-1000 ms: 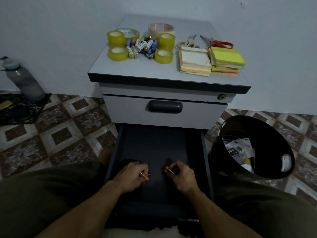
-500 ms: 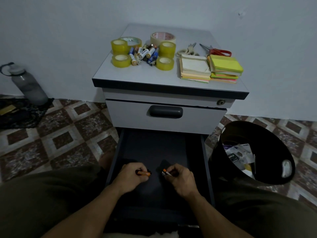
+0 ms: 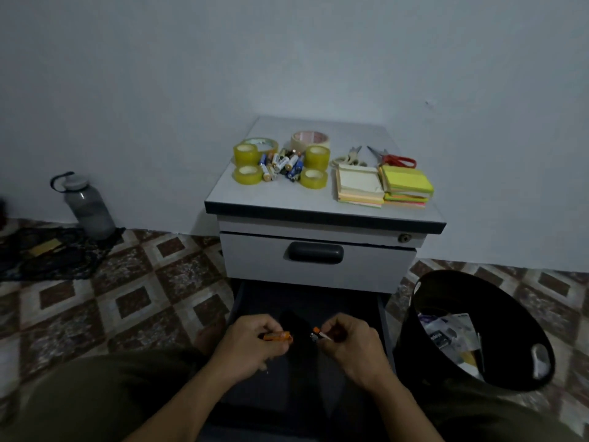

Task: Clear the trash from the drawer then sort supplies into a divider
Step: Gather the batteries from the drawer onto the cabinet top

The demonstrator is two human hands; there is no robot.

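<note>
Open drawer (image 3: 242, 301): it is pulled out towards me, between my knees; the inside is dark, and besides my hands I can make out nothing in it.
Left hand (image 3: 251, 344): my fingers are curled and pinch a small orange item (image 3: 278, 336), which lies sideways above the drawer floor; what it is exactly I cannot tell.
Right hand (image 3: 350, 346): also curled, it pinches a small item with orange tip (image 3: 316, 332) and a thin light stick beside it; too small to name.
Gap: my two hands are near each other but apart.
Trash bin (image 3: 522, 374): black, it stands on the tiled floor just right of the drawer, tilted to me; inside are crumpled papers and wrappers (image 3: 446, 333).
Upper drawer (image 3: 315, 261): closed, with a dark handle.
Cabinet top (image 3: 287, 199): four yellow tape rolls (image 3: 245, 153) and two wider rolls around a pile of batteries (image 3: 282, 164); right of them two pairs of scissors (image 3: 392, 157), and in front two stacks of sticky notes (image 3: 408, 186).
Water bottle (image 3: 87, 207): grey, upright on the floor at the wall, far left.
</note>
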